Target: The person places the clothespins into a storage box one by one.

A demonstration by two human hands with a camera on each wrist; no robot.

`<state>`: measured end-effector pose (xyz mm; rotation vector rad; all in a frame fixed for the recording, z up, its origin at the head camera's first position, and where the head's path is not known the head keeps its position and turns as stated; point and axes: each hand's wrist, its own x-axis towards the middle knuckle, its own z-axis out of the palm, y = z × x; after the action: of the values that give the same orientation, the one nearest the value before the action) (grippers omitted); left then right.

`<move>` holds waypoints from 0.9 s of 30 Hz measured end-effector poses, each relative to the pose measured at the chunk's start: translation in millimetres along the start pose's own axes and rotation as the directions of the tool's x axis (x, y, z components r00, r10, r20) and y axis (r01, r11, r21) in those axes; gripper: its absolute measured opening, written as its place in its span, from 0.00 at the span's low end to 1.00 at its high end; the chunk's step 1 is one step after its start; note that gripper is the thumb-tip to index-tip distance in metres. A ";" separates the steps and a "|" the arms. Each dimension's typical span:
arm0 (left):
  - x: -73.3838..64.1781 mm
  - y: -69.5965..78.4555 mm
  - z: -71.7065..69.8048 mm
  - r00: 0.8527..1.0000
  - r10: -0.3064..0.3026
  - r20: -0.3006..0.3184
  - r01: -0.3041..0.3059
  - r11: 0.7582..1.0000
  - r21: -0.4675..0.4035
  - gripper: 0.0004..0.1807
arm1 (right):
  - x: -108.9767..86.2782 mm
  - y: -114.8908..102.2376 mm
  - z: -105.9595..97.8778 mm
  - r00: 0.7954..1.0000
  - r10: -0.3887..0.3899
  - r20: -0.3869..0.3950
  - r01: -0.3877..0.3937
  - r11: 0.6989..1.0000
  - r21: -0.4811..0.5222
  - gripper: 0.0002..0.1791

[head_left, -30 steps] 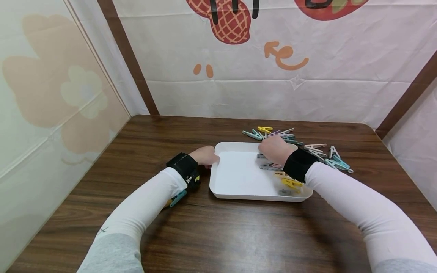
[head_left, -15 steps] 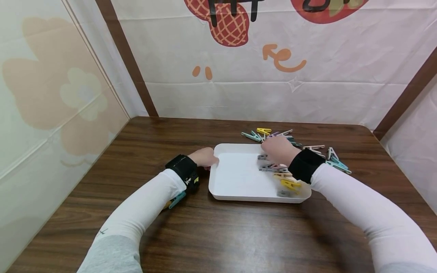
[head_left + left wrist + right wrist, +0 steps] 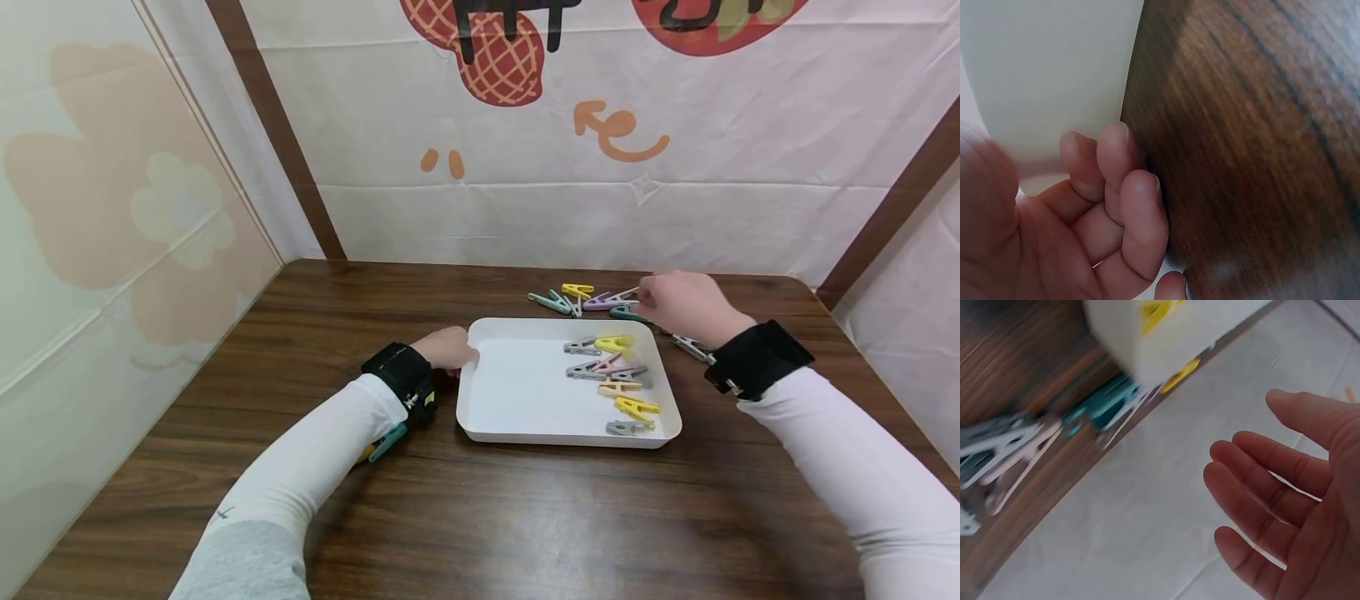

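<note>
A white rectangular tray (image 3: 517,383) stands on the table. My left hand (image 3: 445,348) holds its left edge; in the left wrist view the thumb side overlaps the tray wall and the curled fingers (image 3: 1141,219) lie against its outside. Along the right half of the tray lie several clothespins, among them a yellow clothespin (image 3: 636,407), a pink clothespin (image 3: 609,363) and a grey clothespin (image 3: 628,427). Beyond the tray's back right corner, my right hand (image 3: 693,307) hovers over loose clothespins, its fingers spread and holding nothing in the right wrist view. It partly hides that pile.
Behind the tray lie more clothespins: a yellow clothespin (image 3: 577,290), a light teal clothespin (image 3: 549,302) and a purple clothespin (image 3: 600,302). A dark teal clothespin (image 3: 1104,403) shows in the right wrist view. A printed cloth (image 3: 480,217) hangs behind the wooden table (image 3: 525,517).
My right hand has moved from over the tray's back right part to the right, beyond its corner. A yellow clothespin now shows in the tray where that hand was. My left hand stays put.
</note>
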<state>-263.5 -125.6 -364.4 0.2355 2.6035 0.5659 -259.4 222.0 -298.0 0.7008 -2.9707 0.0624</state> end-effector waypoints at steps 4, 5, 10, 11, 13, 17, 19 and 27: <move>0.2 -0.6 0.6 1.000 0.010 -0.003 -0.010 1.000 -0.005 0.12 | -12.0 19.2 -0.4 0.996 0.081 0.030 -0.081 0.997 0.012 0.11; 0.3 -0.8 0.7 1.000 0.012 -0.003 -0.012 1.000 -0.006 0.12 | -15.1 23.9 0.4 0.995 0.095 0.043 -0.096 0.995 0.007 0.12; -0.1 -1.0 0.4 1.000 0.016 -0.006 -0.016 1.000 -0.008 0.11 | -29.1 46.6 7.9 0.974 0.186 0.130 -0.186 0.982 -0.013 0.16; -0.1 -1.1 0.4 1.000 0.017 -0.006 -0.017 1.000 -0.008 0.11 | -31.7 50.8 9.4 0.968 0.206 0.142 -0.206 0.978 -0.016 0.16; 0.0 -1.2 0.5 1.000 0.018 -0.008 -0.018 1.000 -0.007 0.11 | -36.1 58.6 13.1 0.955 0.249 0.159 -0.250 0.968 -0.017 0.17; -1.1 -0.4 0.5 1.000 0.017 -0.009 -0.017 1.000 -0.008 0.11 | -43.8 72.6 20.1 0.932 0.310 0.187 -0.314 0.949 -0.008 0.19; -2.3 0.2 0.3 1.000 0.015 -0.008 -0.015 1.000 -0.010 0.11 | -46.6 78.3 23.7 0.919 0.328 0.219 -0.336 0.942 0.001 0.19; -2.6 0.3 0.0 1.000 0.019 -0.006 -0.019 1.000 -0.016 0.12 | -50.6 91.2 36.7 0.880 0.345 0.327 -0.379 0.924 0.046 0.20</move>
<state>-261.2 -126.1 -363.1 0.2541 2.6043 0.5942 -258.0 323.8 -341.1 0.1573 -3.3898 0.1534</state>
